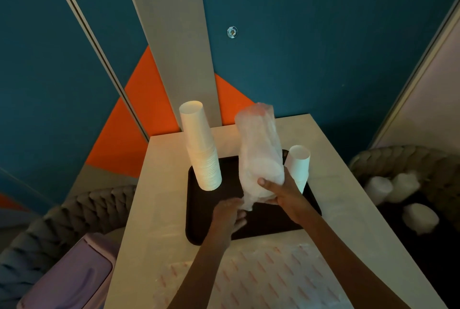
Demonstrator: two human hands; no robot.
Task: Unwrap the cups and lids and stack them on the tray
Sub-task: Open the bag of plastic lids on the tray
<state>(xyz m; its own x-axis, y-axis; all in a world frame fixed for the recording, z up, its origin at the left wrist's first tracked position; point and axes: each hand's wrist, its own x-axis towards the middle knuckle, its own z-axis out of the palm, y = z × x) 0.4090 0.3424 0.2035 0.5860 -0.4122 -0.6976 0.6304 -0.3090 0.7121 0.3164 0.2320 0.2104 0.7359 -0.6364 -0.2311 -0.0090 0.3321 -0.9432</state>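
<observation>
At centre frame, over the black tray (201, 229), the right hand (276, 191) curls thumb and fingers round the lower end of a plastic-wrapped sleeve (258, 144), held nearly upright between the tall cup stack (204, 149) and the shorter stack (298, 166). The left hand (229, 211) pinches the wrap's loose tail. The tray's near half lies bare; an orange-dashed sheet (273, 271) covers the table (149, 209) toward the lower edge.
</observation>
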